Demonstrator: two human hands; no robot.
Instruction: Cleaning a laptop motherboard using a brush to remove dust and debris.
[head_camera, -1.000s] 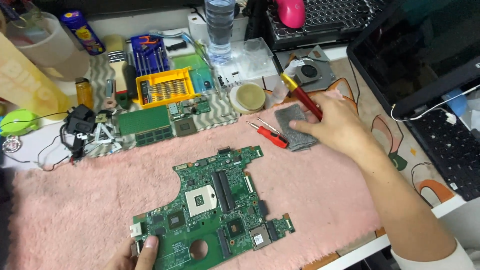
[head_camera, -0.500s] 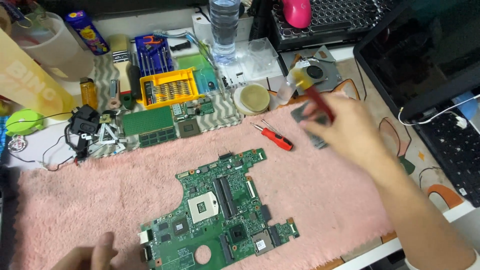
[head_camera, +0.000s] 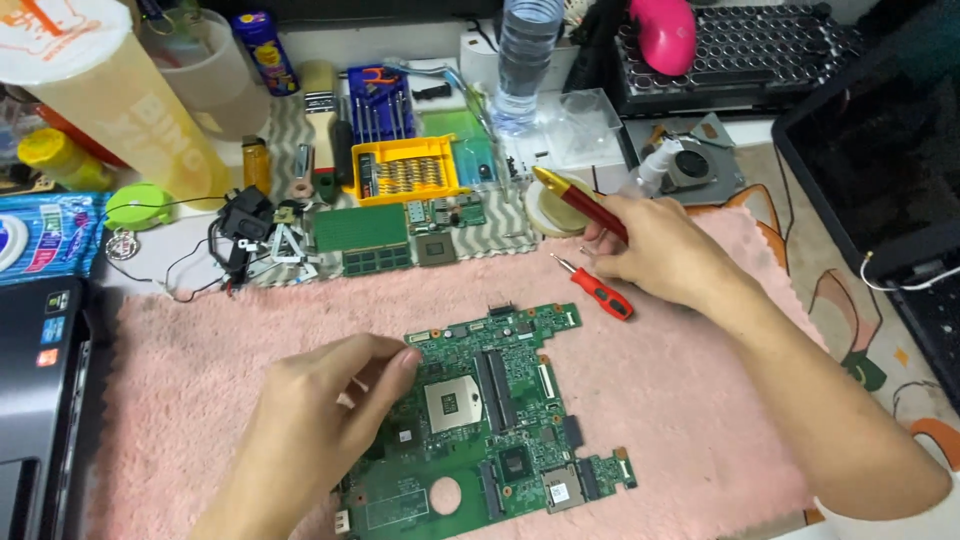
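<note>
Pink towel (head_camera: 700, 400) cushioned the circuit board (head_camera: 490, 420); left hand (head_camera: 320, 420) steadied its edge, fingers curled; right hand (head_camera: 665, 250) gripped a red screwdriver (head_camera: 580, 200).

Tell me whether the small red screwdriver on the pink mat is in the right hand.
No: the small red screwdriver lies on the pink mat, while the right hand holds a red-and-gold tool.

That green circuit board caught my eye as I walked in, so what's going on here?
A person is working on a green circuit board lying flat on a pink fuzzy mat. Their left hand rests on the board's left edge. Their right hand holds a red and gold screwdriver above the mat. A small red screwdriver lies beside it.
</note>
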